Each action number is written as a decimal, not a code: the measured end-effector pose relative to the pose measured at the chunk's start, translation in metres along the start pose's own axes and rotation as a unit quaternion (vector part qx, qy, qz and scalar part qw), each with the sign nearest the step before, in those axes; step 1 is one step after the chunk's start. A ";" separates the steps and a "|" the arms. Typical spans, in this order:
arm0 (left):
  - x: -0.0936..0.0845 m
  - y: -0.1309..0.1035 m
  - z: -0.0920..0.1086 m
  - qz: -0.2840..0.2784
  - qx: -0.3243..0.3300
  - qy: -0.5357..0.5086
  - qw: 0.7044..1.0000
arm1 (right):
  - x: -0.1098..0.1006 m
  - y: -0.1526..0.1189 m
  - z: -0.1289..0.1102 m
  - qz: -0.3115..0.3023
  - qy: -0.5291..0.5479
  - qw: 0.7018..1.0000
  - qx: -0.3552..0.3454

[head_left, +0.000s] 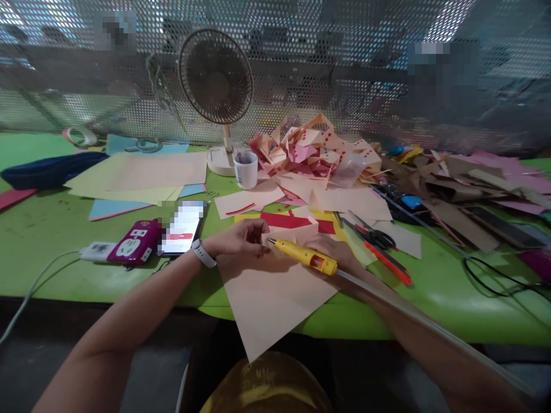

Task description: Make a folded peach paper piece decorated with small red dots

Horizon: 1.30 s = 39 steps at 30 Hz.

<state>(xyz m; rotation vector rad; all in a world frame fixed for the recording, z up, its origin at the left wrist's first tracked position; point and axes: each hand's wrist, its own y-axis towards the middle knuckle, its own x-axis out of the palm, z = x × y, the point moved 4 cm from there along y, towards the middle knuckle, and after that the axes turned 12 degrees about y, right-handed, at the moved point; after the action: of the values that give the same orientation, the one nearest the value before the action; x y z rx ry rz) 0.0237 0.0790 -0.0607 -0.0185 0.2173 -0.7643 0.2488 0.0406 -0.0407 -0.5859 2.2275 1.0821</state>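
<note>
My right hand is closed around a yellow glue gun, and a long translucent stick runs out of its back end. The metal tip points left, close to my left hand. Those left fingers are bent and pinch the folded edge of a peach paper sheet, whose near corner hangs over the table's front edge. Behind the fold lie a red paper strip and a yellow sheet. The right fingertips are partly hidden behind the glue gun.
A fan stands at the back beside a white cup. Cut paper scraps pile up behind. Scissors and a red-orange cutter lie right. A phone and purple power bank lie left; a black cable crosses the right.
</note>
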 end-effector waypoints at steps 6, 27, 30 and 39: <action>-0.004 -0.001 -0.002 0.008 0.009 0.052 0.999 | -0.003 -0.002 0.008 0.007 0.318 0.908 0.271; -0.007 -0.002 0.001 0.030 -0.062 0.012 0.998 | -0.192 -0.085 0.065 0.241 -0.074 0.925 0.286; -0.009 -0.003 -0.003 0.033 -0.065 0.005 0.997 | -0.211 -0.113 0.082 0.227 -0.150 0.912 0.308; -0.008 -0.002 0.005 0.037 -0.089 -0.002 0.995 | -0.214 -0.154 0.151 0.126 -0.150 0.902 0.385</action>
<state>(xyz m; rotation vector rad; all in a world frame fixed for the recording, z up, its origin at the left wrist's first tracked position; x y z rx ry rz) 0.0176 0.0830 -0.0535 -0.1804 0.2795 -0.6695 0.5456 0.1019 -0.0568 0.2034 2.2393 0.2857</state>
